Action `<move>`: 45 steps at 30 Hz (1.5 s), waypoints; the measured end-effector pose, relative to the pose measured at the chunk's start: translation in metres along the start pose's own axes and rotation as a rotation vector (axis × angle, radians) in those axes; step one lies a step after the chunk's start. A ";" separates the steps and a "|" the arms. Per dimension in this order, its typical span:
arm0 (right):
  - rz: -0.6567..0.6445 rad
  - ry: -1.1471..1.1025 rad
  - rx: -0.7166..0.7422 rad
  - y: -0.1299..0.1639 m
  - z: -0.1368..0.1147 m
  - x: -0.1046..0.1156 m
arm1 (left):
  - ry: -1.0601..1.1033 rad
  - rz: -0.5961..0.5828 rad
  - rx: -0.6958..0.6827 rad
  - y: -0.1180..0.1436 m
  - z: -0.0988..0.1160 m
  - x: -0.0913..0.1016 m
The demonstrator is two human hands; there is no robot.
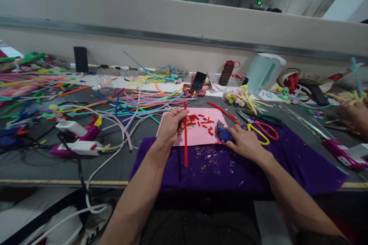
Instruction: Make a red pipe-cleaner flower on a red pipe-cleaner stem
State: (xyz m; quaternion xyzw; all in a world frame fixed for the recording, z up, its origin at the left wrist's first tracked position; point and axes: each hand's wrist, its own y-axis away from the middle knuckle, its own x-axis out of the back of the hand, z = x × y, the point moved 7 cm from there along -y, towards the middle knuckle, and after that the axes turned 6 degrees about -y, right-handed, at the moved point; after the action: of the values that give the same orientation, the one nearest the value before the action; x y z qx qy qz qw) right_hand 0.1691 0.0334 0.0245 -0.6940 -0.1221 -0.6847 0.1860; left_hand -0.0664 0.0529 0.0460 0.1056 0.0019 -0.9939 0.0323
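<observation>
Head camera looks down on a cluttered grey worktable (34, 164) with a purple cloth (287, 160) spread at the near edge and a pink sheet (198, 136) lying on its far side. The left hand (171, 124) rests at the pink sheet's left edge, fingers curled and pinching a red pipe cleaner (185, 141) that stands roughly upright, its lower end running down onto the purple cloth. Short red cut pieces (201, 120) lie scattered over the pink sheet, just to the right of that hand.

The right hand (244, 141) lies on the cloth at the sheet's right edge, fingers closed around a blue glue gun (222, 134), whose nose points toward the red pieces. Just beyond this hand lie scissors with red and yellow handles (266, 130), and a second pair with green handles (268, 116) near them.

A big tangle of coloured pipe cleaners (138, 101) covers the table to the left, along with a white and magenta glue gun (77, 147) and its white cable (100, 168). Further back, a phone (198, 81) leans upright, a brown bottle with a red cap (227, 72) stands near it, and a pale green kettle (264, 72) sits to the right. A bunch of small pipe-cleaner flowers (240, 95) lies in front of the bottle. At the far right edge, another person's hand (355, 113) holds some stems; how its fingers sit I can't tell.
</observation>
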 end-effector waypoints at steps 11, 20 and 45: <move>-0.025 -0.063 0.100 0.010 -0.003 -0.001 | 0.022 -0.005 0.019 -0.001 0.001 0.012; 0.233 -0.419 0.244 0.000 -0.014 0.046 | 0.024 -0.083 0.075 -0.001 0.000 -0.004; -0.292 -0.138 0.547 -0.209 -0.137 -0.014 | -0.439 -0.278 0.199 0.009 -0.086 -0.048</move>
State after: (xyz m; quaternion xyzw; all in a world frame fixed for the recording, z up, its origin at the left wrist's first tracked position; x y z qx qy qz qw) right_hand -0.0445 0.1649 0.0283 -0.6381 -0.4123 -0.5974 0.2567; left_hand -0.0014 0.0478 -0.0277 -0.1111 -0.0885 -0.9831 -0.1152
